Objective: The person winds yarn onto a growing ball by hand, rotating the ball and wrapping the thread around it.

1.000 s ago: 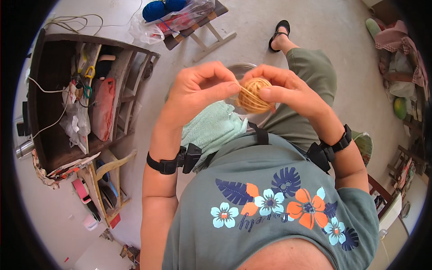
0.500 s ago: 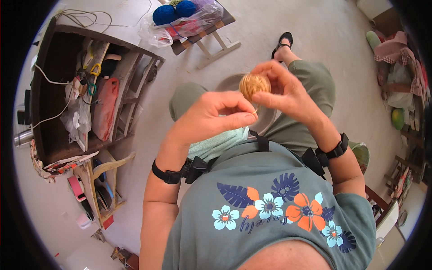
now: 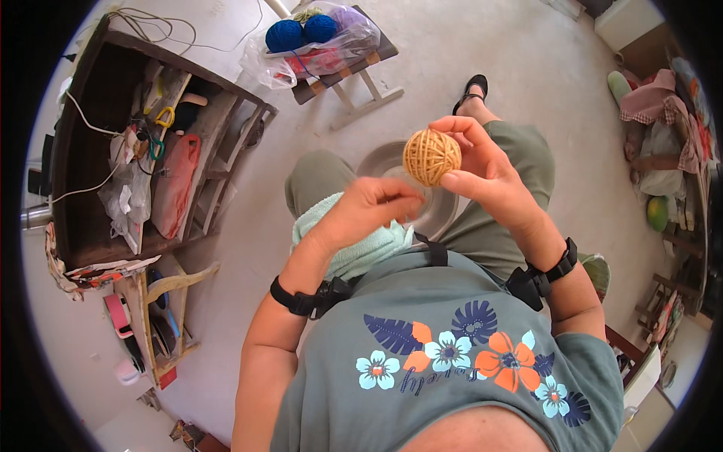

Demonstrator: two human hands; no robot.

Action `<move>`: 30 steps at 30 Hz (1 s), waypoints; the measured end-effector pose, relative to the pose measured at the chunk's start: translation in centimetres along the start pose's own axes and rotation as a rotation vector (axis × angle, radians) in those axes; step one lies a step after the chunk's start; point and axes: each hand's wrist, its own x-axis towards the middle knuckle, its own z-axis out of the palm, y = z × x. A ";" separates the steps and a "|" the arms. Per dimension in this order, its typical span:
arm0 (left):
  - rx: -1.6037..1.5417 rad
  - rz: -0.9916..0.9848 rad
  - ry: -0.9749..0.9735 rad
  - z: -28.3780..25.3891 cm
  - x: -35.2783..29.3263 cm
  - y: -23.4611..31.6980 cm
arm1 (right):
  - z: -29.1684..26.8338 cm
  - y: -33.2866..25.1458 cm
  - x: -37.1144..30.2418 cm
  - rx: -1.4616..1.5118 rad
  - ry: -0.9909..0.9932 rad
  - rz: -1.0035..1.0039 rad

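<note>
Holding of the yarn ball (image 3: 431, 157) is assigned to the right hand (image 3: 489, 169), with thumb and fingers clamped on its right side, at the upper centre of the frame. The left hand (image 3: 378, 205) is positioned below and to the left of the ball, apart from it, fingers curled and blurred; whether its fingertips meet or pinch a strand cannot be told.

Progress: the ball is round and compact, with wraps crossing in several directions and no core exposed on the visible side. Judged by this surface, winding is well advanced. Remaining: no loose supply of matching yarn can be made out, so the length left, if any, cannot be determined; nor can a secured end be confirmed.

Adjacent items: a metal basin (image 3: 443, 212) lies behind and below the hands. Two blue yarn balls (image 3: 285, 35) rest with a clear plastic bag (image 3: 260, 69) on a wooden stool (image 3: 310, 90), upper centre-left of the frame
</note>
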 end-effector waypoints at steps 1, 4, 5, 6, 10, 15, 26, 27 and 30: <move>0.045 0.014 -0.063 0.2 -0.3 0.4 | 0.0 0.3 0.1 -0.045 0.022 -0.004; 0.122 -0.018 -0.147 -0.1 -1.3 2.7 | -0.1 0.8 0.2 -0.183 0.043 0.028; 0.148 0.111 -0.175 -0.6 -1.6 3.0 | -0.2 0.9 0.2 -0.277 0.045 0.063; 0.175 0.238 -0.201 -1.1 -1.9 3.5 | -0.1 0.9 0.1 -0.274 0.039 0.064; 0.137 0.253 -0.123 -2.3 -1.5 5.8 | 0.0 0.6 -0.6 -0.183 -0.073 0.240; 0.002 0.199 0.071 -2.4 0.9 1.5 | 0.0 -0.5 -1.0 -0.050 -0.143 0.277; 0.206 0.150 -0.217 -0.4 -1.7 3.0 | -0.2 1.0 0.6 -0.230 0.067 0.085; 0.228 0.216 -0.233 -0.6 -2.1 4.0 | -0.1 1.2 0.5 -0.305 0.057 0.066; 0.132 0.310 -0.116 -1.6 -2.0 5.1 | 0.2 0.8 0.2 -0.268 -0.002 0.215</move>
